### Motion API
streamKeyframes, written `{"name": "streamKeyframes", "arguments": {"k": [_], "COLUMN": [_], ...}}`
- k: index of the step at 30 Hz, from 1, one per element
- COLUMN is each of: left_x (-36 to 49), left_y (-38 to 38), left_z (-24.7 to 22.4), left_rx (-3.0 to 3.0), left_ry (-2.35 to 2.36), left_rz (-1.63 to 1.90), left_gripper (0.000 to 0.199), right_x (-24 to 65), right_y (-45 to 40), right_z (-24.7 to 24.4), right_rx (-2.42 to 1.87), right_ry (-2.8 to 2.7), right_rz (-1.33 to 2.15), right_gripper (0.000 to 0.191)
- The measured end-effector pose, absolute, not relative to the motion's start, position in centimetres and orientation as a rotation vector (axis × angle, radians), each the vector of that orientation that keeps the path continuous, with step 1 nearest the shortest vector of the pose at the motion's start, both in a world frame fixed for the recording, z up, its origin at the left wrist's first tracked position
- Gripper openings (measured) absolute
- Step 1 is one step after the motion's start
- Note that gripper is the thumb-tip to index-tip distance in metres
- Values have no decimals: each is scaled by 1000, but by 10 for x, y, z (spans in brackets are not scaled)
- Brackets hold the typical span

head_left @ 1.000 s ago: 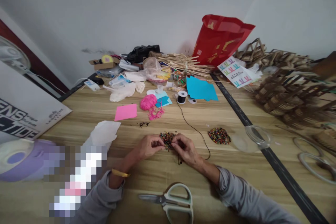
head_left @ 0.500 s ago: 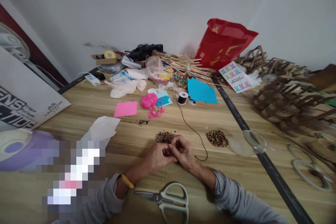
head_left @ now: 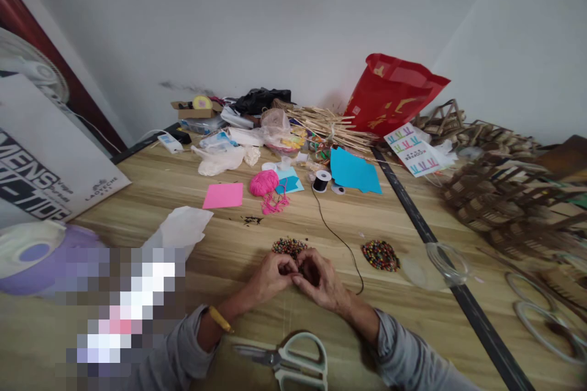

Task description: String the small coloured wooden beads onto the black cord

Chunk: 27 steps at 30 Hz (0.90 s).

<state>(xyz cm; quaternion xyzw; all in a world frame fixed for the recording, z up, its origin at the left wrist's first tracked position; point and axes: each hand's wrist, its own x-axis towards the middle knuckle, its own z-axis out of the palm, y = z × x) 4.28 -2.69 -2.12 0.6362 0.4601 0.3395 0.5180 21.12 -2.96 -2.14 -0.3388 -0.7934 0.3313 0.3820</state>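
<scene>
My left hand (head_left: 271,278) and my right hand (head_left: 321,281) meet fingertip to fingertip over the wooden table. Both are pinched closed; what lies between the fingers is too small to make out. Just beyond them is a loose pile of multicoloured beads (head_left: 288,247). A second heap of beads (head_left: 380,255) sits to the right. Dark cord (head_left: 337,234) runs from a black spool (head_left: 321,181) toward my right hand. Scissors (head_left: 293,359) with pale handles lie below my hands, blades pointing left.
Pink yarn (head_left: 265,182), a pink sheet (head_left: 223,195) and blue paper (head_left: 354,170) lie farther back. A red bag (head_left: 394,95) stands behind. Coiled clear tubing (head_left: 447,264) and brown woven pieces (head_left: 481,195) are at right. A white crumpled sheet (head_left: 183,229) is at left.
The whole view has shifted, with most of the scene sitting slightly lower. My fingertips have parted a little from their tighter clasp, still meeting in front of the near bead pile.
</scene>
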Motion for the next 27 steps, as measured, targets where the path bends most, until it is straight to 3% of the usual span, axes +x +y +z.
{"name": "streamKeyframes", "arguments": {"k": [7, 17, 27], "left_x": [39, 36, 25], "left_y": [-26, -20, -8], "left_z": [-19, -21, -25], "left_rx": [1457, 1478, 1385], "left_ry": [1130, 1157, 1176], "left_rz": [858, 912, 990], "left_gripper": [10, 10, 20], "right_x": [211, 212, 213], "right_y": [-34, -34, -33], "right_z": [-25, -36, -30], "right_rx": [-817, -914, -765], "right_ry": [-2185, -2075, -2331], "right_rz": [762, 699, 646], "right_gripper": [40, 3, 10]}}
